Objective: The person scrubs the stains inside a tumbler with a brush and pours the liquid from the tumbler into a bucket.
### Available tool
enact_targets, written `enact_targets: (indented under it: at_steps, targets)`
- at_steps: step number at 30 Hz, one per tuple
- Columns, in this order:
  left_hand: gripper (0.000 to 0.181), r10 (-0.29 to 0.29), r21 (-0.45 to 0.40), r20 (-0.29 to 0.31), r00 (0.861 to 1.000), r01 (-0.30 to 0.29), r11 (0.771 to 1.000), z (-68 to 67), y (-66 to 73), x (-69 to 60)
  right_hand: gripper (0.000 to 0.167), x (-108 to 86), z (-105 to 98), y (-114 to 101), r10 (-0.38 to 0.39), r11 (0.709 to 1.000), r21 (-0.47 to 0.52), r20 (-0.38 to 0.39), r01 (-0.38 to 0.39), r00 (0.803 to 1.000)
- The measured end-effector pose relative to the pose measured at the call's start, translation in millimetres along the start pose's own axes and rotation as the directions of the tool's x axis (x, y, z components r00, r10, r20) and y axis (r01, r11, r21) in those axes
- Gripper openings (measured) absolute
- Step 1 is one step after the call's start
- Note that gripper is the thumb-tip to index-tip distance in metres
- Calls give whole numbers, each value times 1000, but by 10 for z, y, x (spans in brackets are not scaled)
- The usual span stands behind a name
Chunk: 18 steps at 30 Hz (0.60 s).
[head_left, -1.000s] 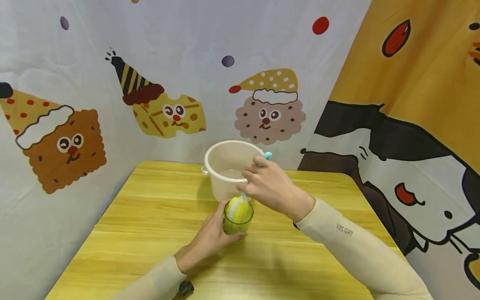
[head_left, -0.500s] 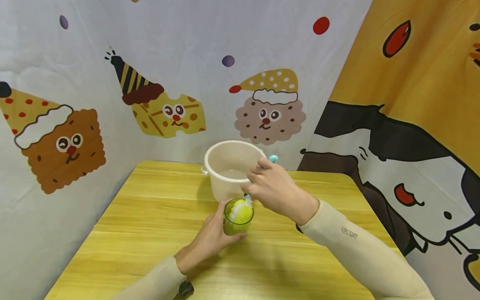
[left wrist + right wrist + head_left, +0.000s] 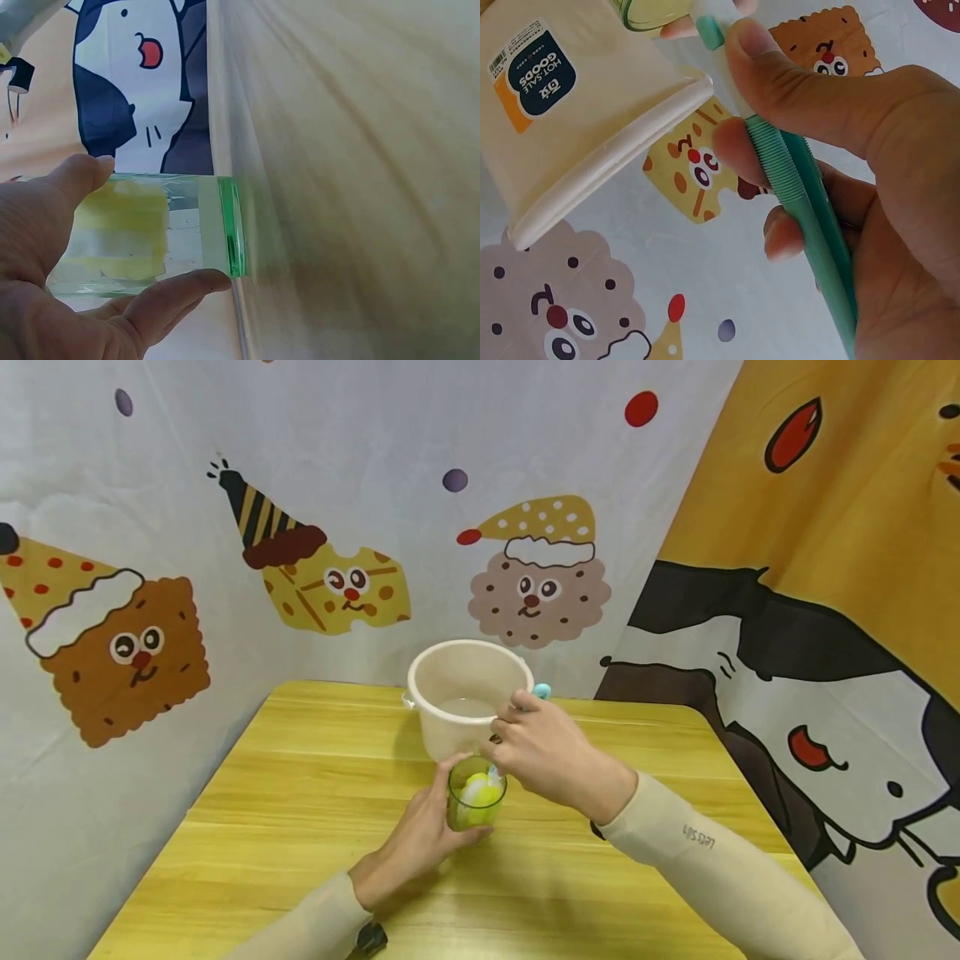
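My left hand (image 3: pixel 422 828) grips a green-tinted glass (image 3: pixel 474 820) around its side. The glass stands upright on the table. Inside it sits the yellow-and-white sponge head (image 3: pixel 124 229) of a cup brush; in the left wrist view it lies short of the thick green base (image 3: pixel 232 226). Above the rim, my right hand (image 3: pixel 558 756) holds the brush by its teal handle (image 3: pixel 802 202), with thumb and fingers wrapped around it. The light blue handle end (image 3: pixel 542 692) pokes out past the knuckles. The right hand hides most of the handle in the head view.
A cream plastic bucket (image 3: pixel 438 731) with a label on its side (image 3: pixel 536 75) stands just behind the glass. The wooden table (image 3: pixel 300 793) reaches back to a hanging cloth (image 3: pixel 360 460) printed with cartoon food figures.
The sponge has gone down from the rim deeper into the glass. My right hand has moved slightly down and to the right with the brush. My left hand and the glass stay in place.
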<state>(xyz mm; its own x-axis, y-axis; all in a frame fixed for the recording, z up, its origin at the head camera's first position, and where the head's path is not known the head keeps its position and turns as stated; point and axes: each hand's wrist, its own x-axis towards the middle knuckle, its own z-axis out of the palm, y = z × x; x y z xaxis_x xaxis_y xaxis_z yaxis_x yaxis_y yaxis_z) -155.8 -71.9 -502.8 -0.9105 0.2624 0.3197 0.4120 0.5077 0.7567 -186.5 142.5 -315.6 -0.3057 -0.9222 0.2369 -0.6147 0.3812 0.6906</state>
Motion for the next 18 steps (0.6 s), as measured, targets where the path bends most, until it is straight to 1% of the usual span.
enact_targets:
  at_steps: [4, 12, 18]
  targets:
    - [113, -1, 1, 6, 1000, 1, 1000, 4, -3, 7, 23, 8, 19, -18, -18, 1000, 7, -41, 18, 999]
    - [115, -11, 12, 0, 1000, 11, 1000, 11, -11, -3, 25, 39, 65, -18, -42, 999, 22, -90, 44, 995]
    - [115, 9, 23, -2, 1000, -9, 1000, 12, -5, 11, 24, 51, 78, -3, -40, 998, 40, -115, 45, 993]
